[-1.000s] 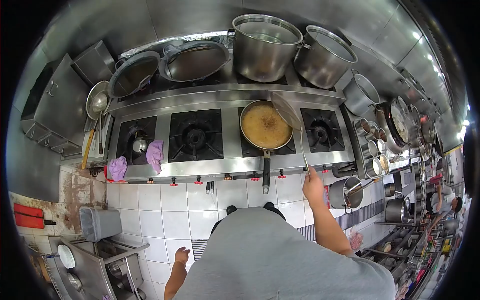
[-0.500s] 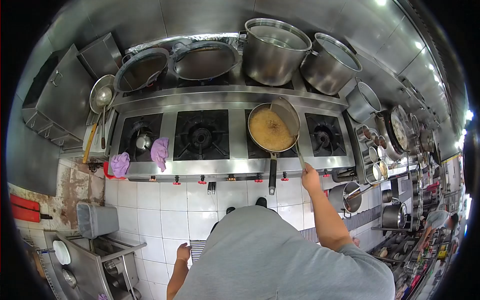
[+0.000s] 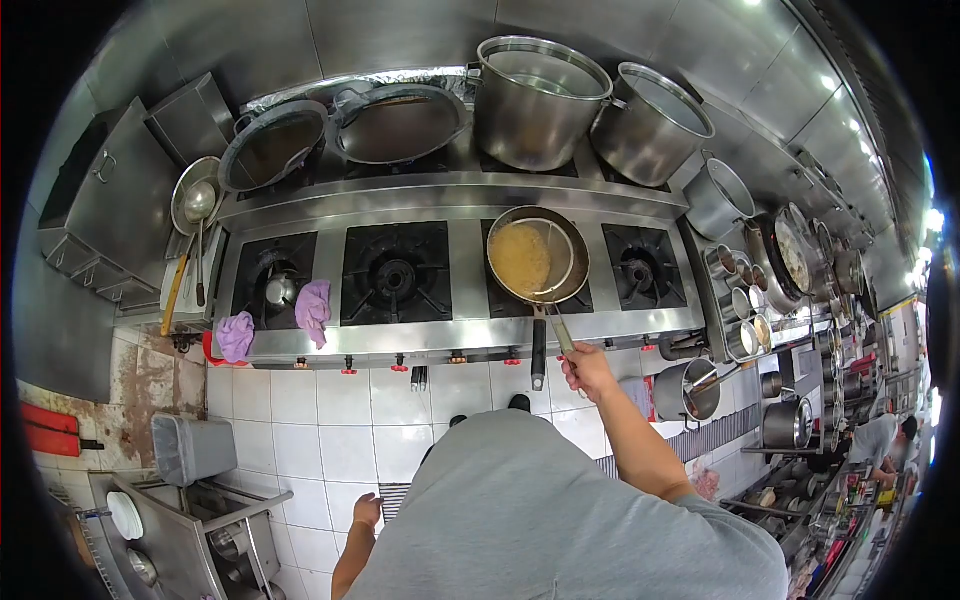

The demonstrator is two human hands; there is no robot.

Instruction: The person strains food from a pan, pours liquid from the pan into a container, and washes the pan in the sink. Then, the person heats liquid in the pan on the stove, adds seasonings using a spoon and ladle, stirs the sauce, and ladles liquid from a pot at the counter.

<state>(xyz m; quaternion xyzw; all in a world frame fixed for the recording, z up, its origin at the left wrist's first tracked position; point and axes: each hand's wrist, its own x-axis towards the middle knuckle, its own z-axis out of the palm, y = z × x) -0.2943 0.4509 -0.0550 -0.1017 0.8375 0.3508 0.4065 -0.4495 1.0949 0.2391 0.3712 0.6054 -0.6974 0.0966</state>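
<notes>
My right hand (image 3: 590, 370) is closed round the handle of a round strainer (image 3: 571, 256), at the stove's front edge. The strainer's bowl lies inside a frying pan (image 3: 497, 283), over its right half. Yellowish, bubbly food or liquid (image 3: 520, 258) fills the pan's left half; what the strainer holds is unclear. The pan sits on a burner, its dark handle (image 3: 539, 355) pointing toward me, beside my right hand but not gripped. My left hand (image 3: 367, 508) hangs low at my side above the floor, loosely curled with fingers partly apart and nothing visible in it.
Two large stockpots (image 3: 541, 110) (image 3: 652, 130) and two wide dark woks (image 3: 397, 128) (image 3: 272, 148) stand along the back. Purple cloths (image 3: 313, 310) lie at the stove's front left. A ladle (image 3: 200, 205) rests at far left. A pot (image 3: 687, 390) stands right of my arm.
My right hand has moved left and slightly toward me with the strainer. The strainer's bowl was tilted up at the pan's right side and now lies flatter and lower in the pan.
</notes>
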